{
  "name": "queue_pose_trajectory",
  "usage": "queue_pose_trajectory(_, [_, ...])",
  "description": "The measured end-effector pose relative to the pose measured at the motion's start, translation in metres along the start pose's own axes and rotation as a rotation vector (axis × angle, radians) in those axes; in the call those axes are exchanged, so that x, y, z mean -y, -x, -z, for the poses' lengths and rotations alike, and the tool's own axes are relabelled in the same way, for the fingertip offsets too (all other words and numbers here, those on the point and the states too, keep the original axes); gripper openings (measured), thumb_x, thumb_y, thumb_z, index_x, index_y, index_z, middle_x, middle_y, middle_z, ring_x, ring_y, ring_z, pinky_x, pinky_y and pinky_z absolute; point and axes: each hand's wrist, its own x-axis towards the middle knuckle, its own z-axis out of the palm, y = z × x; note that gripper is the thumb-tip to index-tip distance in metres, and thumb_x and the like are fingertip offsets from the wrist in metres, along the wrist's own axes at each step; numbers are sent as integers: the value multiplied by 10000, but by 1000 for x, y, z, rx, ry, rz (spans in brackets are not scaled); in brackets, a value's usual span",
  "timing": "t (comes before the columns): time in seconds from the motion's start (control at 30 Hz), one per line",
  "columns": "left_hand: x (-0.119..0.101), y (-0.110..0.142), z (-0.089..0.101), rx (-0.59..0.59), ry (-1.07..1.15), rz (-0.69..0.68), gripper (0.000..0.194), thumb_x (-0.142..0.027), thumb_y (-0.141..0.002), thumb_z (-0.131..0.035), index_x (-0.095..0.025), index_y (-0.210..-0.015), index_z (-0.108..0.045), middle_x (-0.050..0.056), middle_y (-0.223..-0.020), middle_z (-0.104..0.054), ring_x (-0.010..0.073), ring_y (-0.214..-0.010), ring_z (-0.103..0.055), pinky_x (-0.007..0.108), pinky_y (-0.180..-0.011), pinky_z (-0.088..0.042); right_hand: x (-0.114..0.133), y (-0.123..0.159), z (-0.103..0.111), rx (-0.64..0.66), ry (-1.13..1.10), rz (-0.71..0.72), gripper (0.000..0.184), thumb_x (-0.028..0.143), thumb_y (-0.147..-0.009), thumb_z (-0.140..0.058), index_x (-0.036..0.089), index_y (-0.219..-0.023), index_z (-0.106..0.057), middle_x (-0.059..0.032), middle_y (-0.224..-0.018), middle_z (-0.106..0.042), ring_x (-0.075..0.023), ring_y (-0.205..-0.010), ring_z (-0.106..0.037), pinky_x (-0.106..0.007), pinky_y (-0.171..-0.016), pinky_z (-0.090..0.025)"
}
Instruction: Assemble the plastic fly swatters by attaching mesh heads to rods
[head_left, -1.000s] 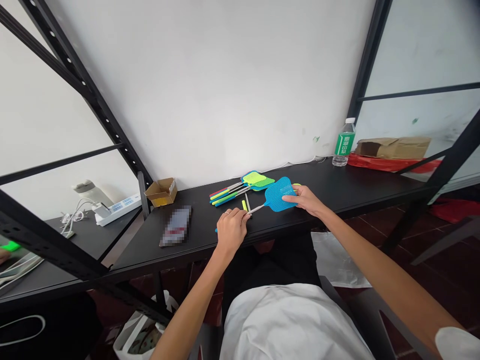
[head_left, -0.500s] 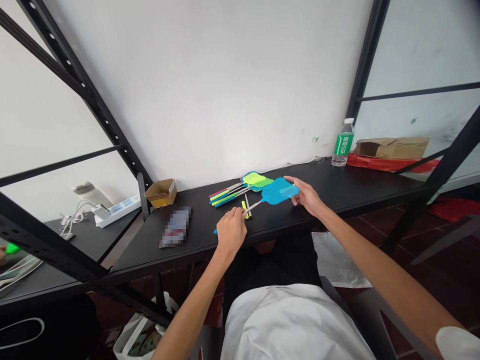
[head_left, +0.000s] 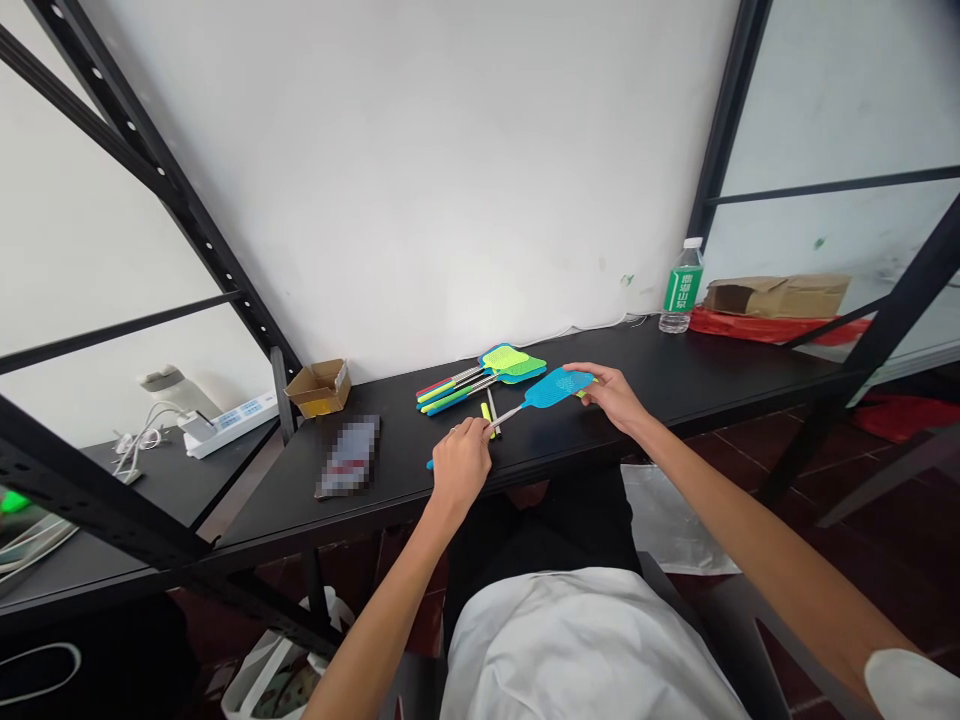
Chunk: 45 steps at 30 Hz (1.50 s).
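Observation:
My left hand (head_left: pixel 461 465) is closed around the handle of a blue plastic fly swatter (head_left: pixel 559 388), whose blue grip end (head_left: pixel 430 465) pokes out past the hand. My right hand (head_left: pixel 611 395) pinches the far edge of the swatter's mesh head, with a yellow-green edge (head_left: pixel 581 393) showing by the fingers. The thin metal shaft crosses the tabletop between my hands. Just beyond it lie small yellow-green pieces (head_left: pixel 486 413). Further back is a pile of several fly swatters (head_left: pixel 480 377) with green and blue heads, near neither hand.
The black shelf top (head_left: pixel 592 400) holds a small cardboard box (head_left: pixel 319 388), a blurred packet (head_left: pixel 349 456) and a water bottle (head_left: pixel 681 287). A brown package (head_left: pixel 776 297) rests on a red bag. Black rack uprights stand at both sides, and a power strip (head_left: pixel 229 425) sits lower left.
The blue swatter head has tilted and now looks narrower, and my right hand has turned with it. The whole scene has shifted slightly left in view.

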Motion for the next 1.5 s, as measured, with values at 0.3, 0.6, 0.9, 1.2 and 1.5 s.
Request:
queue_pose_trajectory(0.3, [0,0,2,-8,56,13,321,-332,-1023,-363,-245,-991,-671,31,-872,-689,178,-806,-627,265,-603,-347,1,0,2,-25,30,35,285,362,-721,-719,254,-977,-780,-54,-1170,-680,-173,-765,-575,-285,-554,-436])
queue_pose_trajectory(0.6, [0,0,4,-24,76,8,293,-318,-1014,-402,-233,-982,-681,19,-865,-699,171,-806,-627,270,-620,-348,-2,0,4,-33,9,2,299,342,-714,-752,207,-979,-782,-53,-827,-701,-167,-718,-552,-273,-553,-413])
queue_pose_trajectory(0.9, [2,1,2,-86,103,-6,283,-330,-1002,-438,-230,-973,-701,17,-812,-689,166,-763,-614,271,-602,-332,1,0,2,-34,-2,-31,314,418,-702,-792,182,-909,-781,-50,-762,-674,-144,-656,-544,-259,-535,-409])
queue_pose_trajectory(1.2, [6,2,-1,-138,117,-23,264,-343,-984,-478,-236,-965,-719,15,-788,-683,168,-720,-585,279,-619,-347,0,1,3,-2,35,-23,315,457,-713,-788,157,-795,-743,-5,-633,-545,-92,-515,-414,-251,-448,-310])
queue_pose_trajectory(1.5, [3,1,-1,-134,77,-4,253,-323,-990,-454,-231,-956,-688,32,-817,-683,194,-775,-603,293,-647,-351,2,2,1,45,-26,-61,451,532,-773,-717,175,-1048,-749,-11,-662,-555,-113,-530,-449,-249,-417,-325])
